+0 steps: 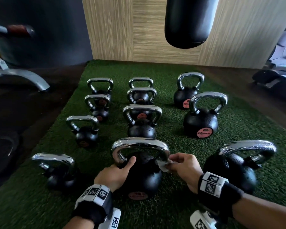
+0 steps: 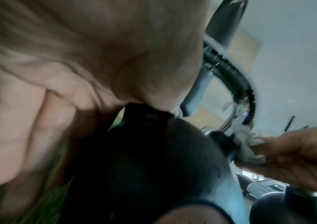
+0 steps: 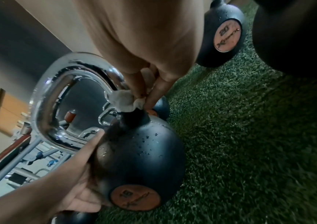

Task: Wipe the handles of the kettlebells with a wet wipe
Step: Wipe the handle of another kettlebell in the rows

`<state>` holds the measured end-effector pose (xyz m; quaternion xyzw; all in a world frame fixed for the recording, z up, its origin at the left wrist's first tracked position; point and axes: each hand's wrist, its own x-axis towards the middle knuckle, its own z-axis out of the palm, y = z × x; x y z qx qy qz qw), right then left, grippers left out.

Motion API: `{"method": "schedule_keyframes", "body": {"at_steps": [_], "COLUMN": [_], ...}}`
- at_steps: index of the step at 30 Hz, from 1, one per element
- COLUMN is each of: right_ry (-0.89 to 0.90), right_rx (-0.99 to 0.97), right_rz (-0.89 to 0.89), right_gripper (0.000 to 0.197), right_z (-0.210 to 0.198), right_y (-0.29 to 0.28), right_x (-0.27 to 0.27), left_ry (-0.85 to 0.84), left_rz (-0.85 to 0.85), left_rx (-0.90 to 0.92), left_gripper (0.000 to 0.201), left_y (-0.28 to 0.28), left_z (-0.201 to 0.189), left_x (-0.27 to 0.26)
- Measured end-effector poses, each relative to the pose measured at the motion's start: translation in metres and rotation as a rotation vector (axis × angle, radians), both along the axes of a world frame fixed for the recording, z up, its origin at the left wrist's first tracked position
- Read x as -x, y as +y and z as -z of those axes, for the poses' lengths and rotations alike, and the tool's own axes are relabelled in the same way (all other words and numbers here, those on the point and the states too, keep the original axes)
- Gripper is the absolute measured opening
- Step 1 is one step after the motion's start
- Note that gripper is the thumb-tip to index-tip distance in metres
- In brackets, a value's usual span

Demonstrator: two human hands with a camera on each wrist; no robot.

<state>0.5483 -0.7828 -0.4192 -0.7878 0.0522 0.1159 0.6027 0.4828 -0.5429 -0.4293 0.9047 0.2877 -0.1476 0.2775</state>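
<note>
A black kettlebell (image 1: 144,179) with a chrome handle (image 1: 139,143) stands on the green turf nearest me. My right hand (image 1: 183,167) pinches a crumpled white wet wipe (image 1: 163,165) against the lower right leg of that handle, close to where it meets the ball; the wipe (image 3: 127,100) wraps the chrome there. My left hand (image 1: 117,172) rests on the ball's left shoulder, thumb up beside the handle's left leg, fingers curved around the ball (image 3: 134,151). Water droplets dot the ball and the handle (image 3: 58,97).
Several more chrome-handled kettlebells stand in rows on the turf (image 1: 238,129), one close at left (image 1: 56,172), one close at right (image 1: 234,167). A black punching bag (image 1: 188,22) hangs ahead before a wooden wall. Gym machines sit at left (image 1: 15,75) and far right.
</note>
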Motion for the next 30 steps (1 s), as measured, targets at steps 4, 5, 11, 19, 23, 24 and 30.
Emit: {"method": "schedule_keyframes", "body": {"at_steps": [4,5,11,19,23,24,30], "right_ry": [0.032,0.028,-0.288,-0.701,-0.843,-0.844,-0.525], "right_rx": [-0.005,-0.029,0.068,0.164,0.310,0.314,-0.098], "right_rz": [0.020,0.018,-0.181,-0.271,-0.297,-0.332,-0.052], "right_gripper": [0.025,0.027,0.045,0.039,0.047,0.052,0.059], "right_z": [-0.002,-0.003,-0.043,-0.085,-0.094,-0.095,-0.066], "right_y": [-0.002,-0.002,0.008,0.032,0.035,0.033,0.012], "right_x": [0.023,0.031,0.061,0.057,0.049,0.047,0.026], "left_ry": [-0.037,-0.088,-0.443,-0.535,-0.634,-0.669,-1.140], "left_rz": [0.069,0.067,-0.061,0.013,-0.060,-0.093,-0.059], "left_rx": [-0.308,-0.327,0.652,1.051,1.137,1.119,0.475], "left_gripper": [0.075,0.069,0.044,0.032,0.031,0.031,0.028], "left_y": [-0.009,-0.013,-0.033,-0.033,-0.031,-0.030,-0.011], "left_z": [-0.032,-0.040,-0.072,-0.081,-0.082,-0.083,-0.085], "left_x": [0.019,0.024,0.035,0.043,0.039,0.037,0.030]}}
